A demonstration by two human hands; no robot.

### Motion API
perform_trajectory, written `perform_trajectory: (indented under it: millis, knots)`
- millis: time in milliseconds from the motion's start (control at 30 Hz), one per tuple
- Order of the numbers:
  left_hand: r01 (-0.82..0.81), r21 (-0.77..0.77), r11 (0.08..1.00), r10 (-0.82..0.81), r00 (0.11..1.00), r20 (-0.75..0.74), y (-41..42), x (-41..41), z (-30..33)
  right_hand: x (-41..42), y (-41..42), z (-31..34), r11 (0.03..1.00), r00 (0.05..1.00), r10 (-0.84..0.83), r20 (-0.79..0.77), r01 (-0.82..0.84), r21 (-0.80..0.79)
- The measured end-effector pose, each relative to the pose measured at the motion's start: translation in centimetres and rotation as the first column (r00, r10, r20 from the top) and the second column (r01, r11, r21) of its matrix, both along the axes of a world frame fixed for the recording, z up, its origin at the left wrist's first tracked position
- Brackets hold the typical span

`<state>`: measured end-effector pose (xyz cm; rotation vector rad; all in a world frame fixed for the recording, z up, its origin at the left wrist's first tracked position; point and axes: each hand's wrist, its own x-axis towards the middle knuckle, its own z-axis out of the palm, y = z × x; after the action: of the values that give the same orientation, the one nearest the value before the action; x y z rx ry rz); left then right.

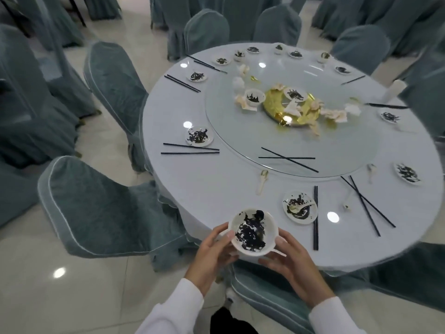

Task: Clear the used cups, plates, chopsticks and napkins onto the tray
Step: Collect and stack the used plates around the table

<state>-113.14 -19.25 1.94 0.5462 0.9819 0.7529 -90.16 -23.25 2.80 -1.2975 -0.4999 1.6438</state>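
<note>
A white bowl point(252, 231) smeared with black sauce is held over the near edge of the round table point(216, 179). My left hand point(213, 254) grips its left side with the thumb on the rim. My right hand point(292, 257) cups it from the right and below. A dirty plate with a spoon point(299, 207) lies just beyond, with black chopsticks point(315, 218) beside it. More stained plates point(199, 136), cups point(252, 98) and chopstick pairs point(190, 149) ring the table. Crumpled napkins point(334, 114) lie around a gold dish point(291, 108) on the glass turntable point(240, 131). No tray is in view.
Grey-green covered chairs surround the table; one point(101, 208) stands at my left, another point(269, 288) right below my hands. A white spoon point(262, 180) lies near the turntable's edge. Glossy tiled floor point(72, 285) stretches at left.
</note>
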Motion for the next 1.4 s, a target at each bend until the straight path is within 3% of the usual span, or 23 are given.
perform_trajectory:
  millis: [167,433,633,933,1233,1400]
  knots:
    - [0.125,-0.024,0.992,-0.126,0.99,-0.057,3.8,0.8,-0.3,1.0,3.3,-0.5,0.997,0.997,-0.069,0.019,0.069,-0.029]
    - [0.134,-0.03,0.991,-0.136,0.983,-0.122,9.2,-3.0,-1.1,-3.2,8.0,-1.8,0.985,0.984,-0.17,-0.057,0.168,-0.036]
    - [0.228,0.001,0.974,-0.227,0.967,-0.115,13.9,-8.0,-1.2,-9.4,10.5,-2.0,0.956,0.956,-0.292,-0.005,0.292,0.0]
    - [0.345,0.026,0.938,-0.345,0.939,-0.011,18.9,-20.1,-1.3,-25.3,10.4,-1.3,0.809,0.809,-0.588,0.014,0.587,0.018]
    - [0.436,-0.004,0.9,-0.435,0.899,0.056,16.4,-27.2,-0.2,-34.6,6.8,0.0,0.787,0.787,-0.617,0.018,0.617,0.023]
    - [0.419,-0.07,0.905,-0.417,0.908,0.049,13.8,-31.1,0.3,-37.7,4.3,-0.4,0.829,0.828,-0.559,0.043,0.559,0.032]
